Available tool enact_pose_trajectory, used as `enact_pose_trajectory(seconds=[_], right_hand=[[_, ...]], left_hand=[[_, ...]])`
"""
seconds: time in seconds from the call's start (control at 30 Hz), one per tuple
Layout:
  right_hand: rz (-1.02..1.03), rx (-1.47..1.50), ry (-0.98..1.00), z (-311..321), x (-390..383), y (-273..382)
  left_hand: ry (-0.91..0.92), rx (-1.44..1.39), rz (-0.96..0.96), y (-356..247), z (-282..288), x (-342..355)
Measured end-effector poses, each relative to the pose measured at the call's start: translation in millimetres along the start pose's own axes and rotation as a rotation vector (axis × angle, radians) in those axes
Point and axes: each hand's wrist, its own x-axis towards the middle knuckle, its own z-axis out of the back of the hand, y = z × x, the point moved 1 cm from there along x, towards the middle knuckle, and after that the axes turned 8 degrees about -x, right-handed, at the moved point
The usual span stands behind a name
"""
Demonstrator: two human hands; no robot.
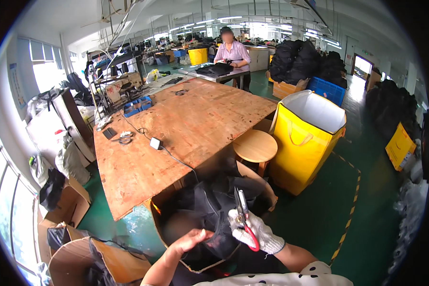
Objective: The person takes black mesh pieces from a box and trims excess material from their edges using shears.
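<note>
In my gloved right hand (252, 231) I grip red-handled scissors (253, 239), blades pointing up, along with a slim silver-white object (243, 198) that I cannot make out. My bare left hand (190, 240) has its fingers extended at the edge of black fabric pieces (209, 198), left of the scissors. The fabric lies in an open cardboard box (202, 267) right below me. Part of the box's inside is blurred.
A large wooden table (176, 124) holds cables, a charger (155, 143) and blue trays (137, 106). A stool (255, 145) and yellow bag (298, 157) stand right. A person (231, 52) works at a farther table. Cardboard boxes (71, 212) crowd the left; black bundles (386, 105) line the right.
</note>
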Motion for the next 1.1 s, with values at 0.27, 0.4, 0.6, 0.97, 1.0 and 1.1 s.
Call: enact_pose_trajectory(seconds=[0.27,0.4,0.6,0.97,1.0,1.1], right_hand=[[0.158,-0.312,-0.109,-32,7,27],[0.241,-0.669,-0.25,-47,11,41],[0.776,-1.821,-0.32,-48,18,35],[0.611,-1.492,-0.215,-38,10,67],[0.599,-1.431,-0.209,-34,16,69],[0.614,-1.215,-0.253,-38,15,82]], left_hand=[[-0.158,1.16,-0.331,-72,-46,-58],[-0.43,1.585,-0.339,-100,-68,-88],[-0.879,2.06,-0.444,-99,-84,-90],[-0.668,0.481,-0.128,-48,-33,-76],[-0.622,0.367,-0.078,-60,-38,-75],[-0.4,0.445,-0.064,-83,-37,-64]])
